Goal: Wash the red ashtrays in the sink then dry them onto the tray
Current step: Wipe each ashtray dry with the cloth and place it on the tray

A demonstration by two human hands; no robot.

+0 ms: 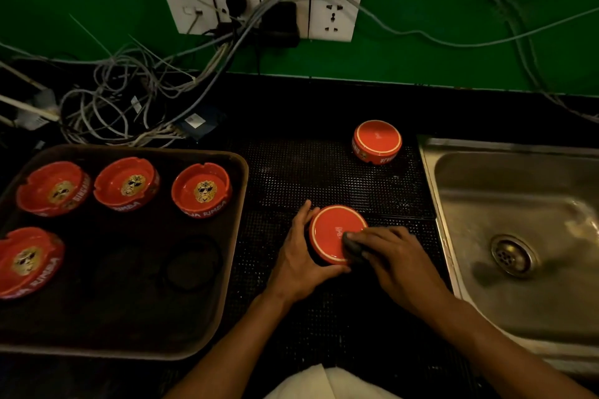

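At the bottom centre of the frame two bare forearms reach up onto a black studded mat (324, 172). Between the hands, in the lower middle, an upturned red ashtray (334, 232) rests base-up on the mat. The left hand (299, 256) curls around its left and near side, thumb along the near rim and fingers up the left wall, gripping it. The right hand (392, 253) lies over the ashtray's right edge, its fingers bent around a dark cloth (351, 248) pressed onto the red base, so the ashtray sits left of and partly under that hand.

To the left, filling the lower left of the frame, a dark tray (227, 269) holds four ashtrays mouth-up: a single ashtray (29, 261) at its left edge, and beyond it a row of three ashtrays (128, 183) along the far side, each showing a gold lion emblem.

At the right, a steel sink (518, 236) with its drain visible adjoins the mat.

Further up the mat, right of centre, a second upturned ashtray (377, 141) stands alone near the sink's far left corner.

Across the top, white wall sockets (259, 10) sit on a green wall (453, 68), with tangled grey cables (129, 91) spilling to the upper left.
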